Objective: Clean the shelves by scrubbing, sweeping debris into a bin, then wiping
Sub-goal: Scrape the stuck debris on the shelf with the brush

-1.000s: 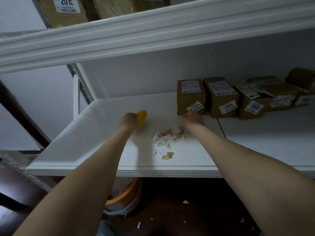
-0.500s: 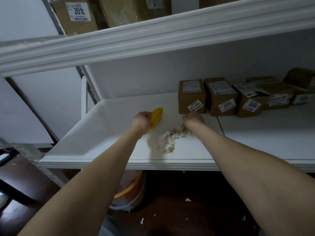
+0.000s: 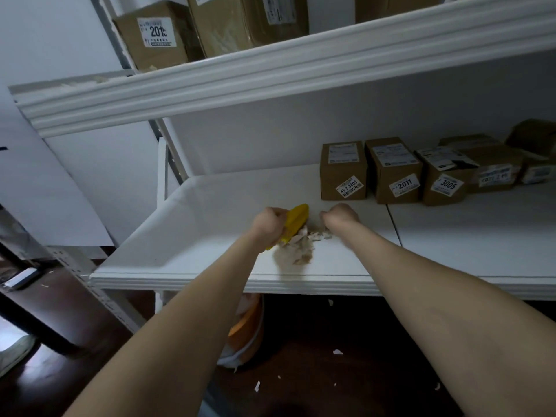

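Note:
My left hand [image 3: 269,221] grips a yellow brush [image 3: 296,221] on the white shelf [image 3: 192,236], its lower end in a pile of pale paper scraps [image 3: 296,249]. My right hand [image 3: 341,217] is a closed fist just right of the brush, knuckles down at the pile's far edge; whether it holds anything I cannot tell. The scraps lie bunched between both hands, a short way back from the shelf's front edge. Under the shelf stands an orange bin [image 3: 245,329] with a white liner, partly hidden by my left forearm.
Several labelled cardboard boxes [image 3: 343,170] line the back of the shelf to the right. More boxes [image 3: 153,37] sit on the upper shelf. Small paper bits [image 3: 337,352] lie on the dark floor. A perforated metal upright [image 3: 75,266] stands at the left.
My left hand moved the brush rightward into the scraps. The scattered scraps have been gathered into one tighter pile between my hands, nearer the front edge.

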